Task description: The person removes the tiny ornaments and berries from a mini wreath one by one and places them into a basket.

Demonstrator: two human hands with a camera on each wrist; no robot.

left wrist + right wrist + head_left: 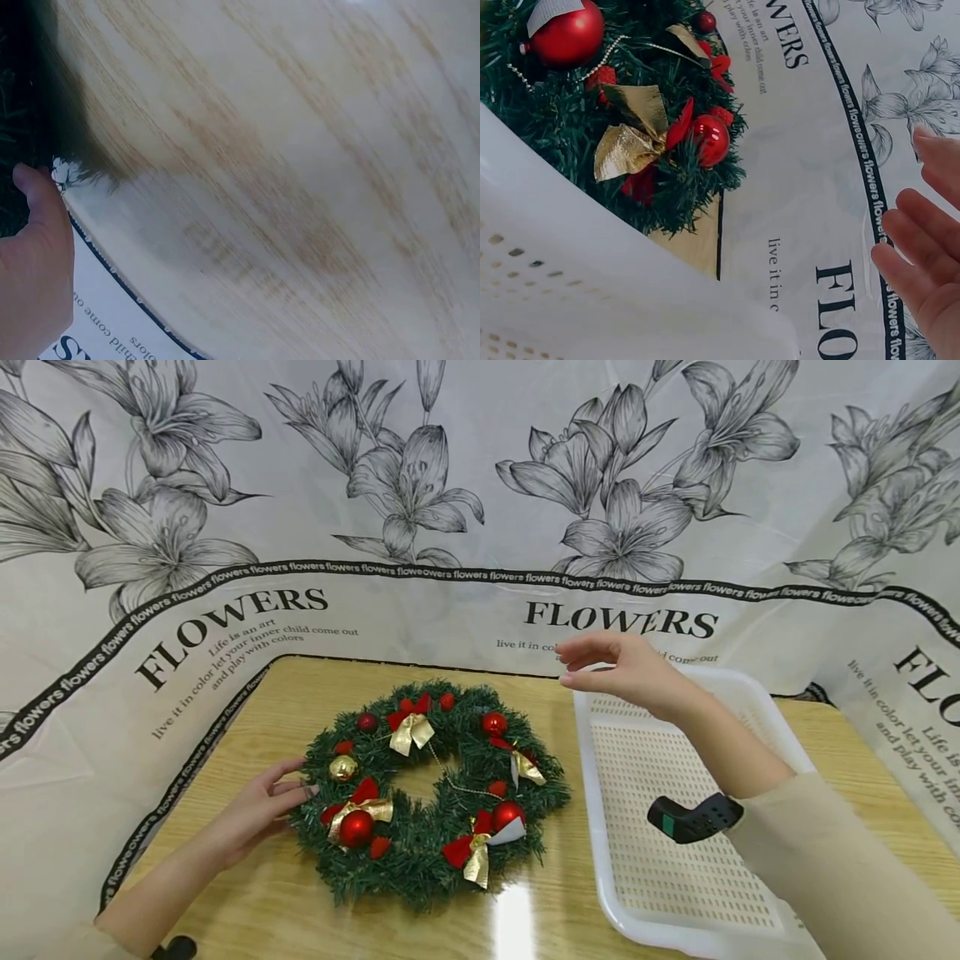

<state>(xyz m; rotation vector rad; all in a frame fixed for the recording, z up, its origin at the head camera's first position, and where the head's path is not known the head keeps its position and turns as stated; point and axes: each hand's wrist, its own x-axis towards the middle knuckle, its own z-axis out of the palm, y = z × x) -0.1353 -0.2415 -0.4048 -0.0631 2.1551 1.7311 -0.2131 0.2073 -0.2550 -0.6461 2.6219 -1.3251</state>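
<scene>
A green Christmas wreath (pixel 427 868) lies on the wooden table, trimmed with red baubles, a gold bauble and red-and-gold bows. At its left edge my left hand (pixel 258 806) holds the greenery, fingers partly hidden by the needles. The left wrist view shows the left thumb (pixel 49 202) against the dark wreath edge. My right hand (pixel 633 672) is raised over the back left corner of a white plastic basket (pixel 588 793), its fingers relaxed and holding nothing. Seen from the right wrist, that hand's spread fingers (pixel 922 240) are apart from the wreath.
The perforated basket stands right of the wreath. Wood-grain tabletop (pixel 247 893) extends around both. Behind and at the sides hangs a white cloth (pixel 450 610) printed with flowers and lettering.
</scene>
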